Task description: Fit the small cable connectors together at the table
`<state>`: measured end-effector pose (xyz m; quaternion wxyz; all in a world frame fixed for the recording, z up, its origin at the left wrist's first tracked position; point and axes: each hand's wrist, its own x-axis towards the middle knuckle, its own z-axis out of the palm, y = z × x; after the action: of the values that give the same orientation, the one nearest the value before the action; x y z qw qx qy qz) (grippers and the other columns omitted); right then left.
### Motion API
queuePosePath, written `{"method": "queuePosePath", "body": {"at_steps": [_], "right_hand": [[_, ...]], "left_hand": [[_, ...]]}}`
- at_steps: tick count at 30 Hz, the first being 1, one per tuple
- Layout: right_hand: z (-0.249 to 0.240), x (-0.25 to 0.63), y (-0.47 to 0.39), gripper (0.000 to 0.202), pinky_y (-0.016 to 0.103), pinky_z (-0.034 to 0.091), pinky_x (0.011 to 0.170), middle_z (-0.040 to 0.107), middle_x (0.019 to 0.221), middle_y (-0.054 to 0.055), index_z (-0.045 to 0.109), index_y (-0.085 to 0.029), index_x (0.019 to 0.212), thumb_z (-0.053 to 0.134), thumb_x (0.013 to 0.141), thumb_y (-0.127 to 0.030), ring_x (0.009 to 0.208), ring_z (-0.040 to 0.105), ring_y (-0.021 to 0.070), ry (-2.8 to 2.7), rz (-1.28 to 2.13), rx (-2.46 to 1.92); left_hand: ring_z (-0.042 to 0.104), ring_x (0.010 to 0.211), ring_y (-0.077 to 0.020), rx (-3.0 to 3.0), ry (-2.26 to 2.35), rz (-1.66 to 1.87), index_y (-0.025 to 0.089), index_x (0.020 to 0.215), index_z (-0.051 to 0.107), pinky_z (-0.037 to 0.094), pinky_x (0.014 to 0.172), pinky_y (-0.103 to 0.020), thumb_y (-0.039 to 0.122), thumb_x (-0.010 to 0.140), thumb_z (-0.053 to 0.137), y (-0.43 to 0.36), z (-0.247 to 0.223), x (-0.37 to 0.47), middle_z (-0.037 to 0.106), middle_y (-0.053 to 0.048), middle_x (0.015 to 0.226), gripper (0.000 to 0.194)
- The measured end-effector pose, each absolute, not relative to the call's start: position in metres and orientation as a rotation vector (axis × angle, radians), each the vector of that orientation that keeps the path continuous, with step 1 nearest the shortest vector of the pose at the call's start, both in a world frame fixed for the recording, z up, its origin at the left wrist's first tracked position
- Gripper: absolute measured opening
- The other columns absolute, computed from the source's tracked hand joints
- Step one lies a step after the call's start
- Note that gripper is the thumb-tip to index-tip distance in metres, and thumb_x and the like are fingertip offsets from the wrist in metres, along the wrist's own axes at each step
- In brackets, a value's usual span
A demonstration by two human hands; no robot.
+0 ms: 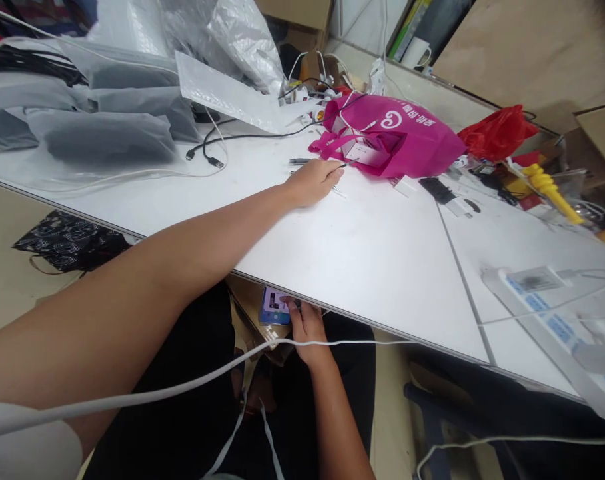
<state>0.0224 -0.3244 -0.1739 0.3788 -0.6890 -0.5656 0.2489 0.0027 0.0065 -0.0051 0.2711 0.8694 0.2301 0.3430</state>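
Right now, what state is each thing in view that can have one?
Left hand: pinched on a slim dark item.
Right hand: at the blue-purple box, grip partly hidden.
Blue-purple box: partly covered; cannot tell if sealed.
Pink bag: lying over, mouth open, white box showing.
Black USB plug: loose, unplugged.
Red bag: crumpled.
Front grey package: lying down; sealing unclear.

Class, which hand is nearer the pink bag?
Left. The left hand is over the white table, just beside the pink bag; the right hand is farther away, below the table's near edge.
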Motion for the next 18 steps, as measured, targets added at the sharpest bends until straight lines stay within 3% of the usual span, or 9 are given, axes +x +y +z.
{"method": "queuePosePath", "body": {"at_steps": [6,10,18], "right_hand": [[-0.172,0.02,-0.309,0.054,0.069,0.046,0.141,0.084,0.148,0.022,0.083,-0.017,0.141,0.043,0.12,-0.047,0.155,0.069,0.0434,-1.511,0.648,-1.852],[-0.179,0.025,-0.307,0.057,0.069,0.046,0.141,0.085,0.144,0.023,0.085,-0.017,0.13,0.038,0.12,-0.048,0.152,0.071,0.0427,-1.381,0.551,-1.851],[-0.187,0.027,-0.315,0.061,0.074,0.04,0.144,0.078,0.16,0.024,0.083,-0.015,0.144,0.04,0.12,-0.052,0.163,0.065,0.0426,-1.378,0.495,-1.83]], "left_hand": [[0.071,0.096,-0.0266,2.343,0.602,0.934,0.025,0.092,0.062,0.052,0.095,-0.044,0.042,0.121,0.049,0.006,-0.005,0.002,0.078,-0.011,0.101,0.037],[0.069,0.094,-0.0261,2.359,0.608,0.929,0.026,0.091,0.06,0.052,0.094,-0.044,0.043,0.121,0.047,0.004,-0.003,0.002,0.077,-0.01,0.098,0.037],[0.072,0.098,-0.028,2.358,0.612,0.917,0.026,0.093,0.064,0.053,0.096,-0.045,0.042,0.12,0.047,0.003,-0.002,0.001,0.078,-0.011,0.1,0.037]]}}
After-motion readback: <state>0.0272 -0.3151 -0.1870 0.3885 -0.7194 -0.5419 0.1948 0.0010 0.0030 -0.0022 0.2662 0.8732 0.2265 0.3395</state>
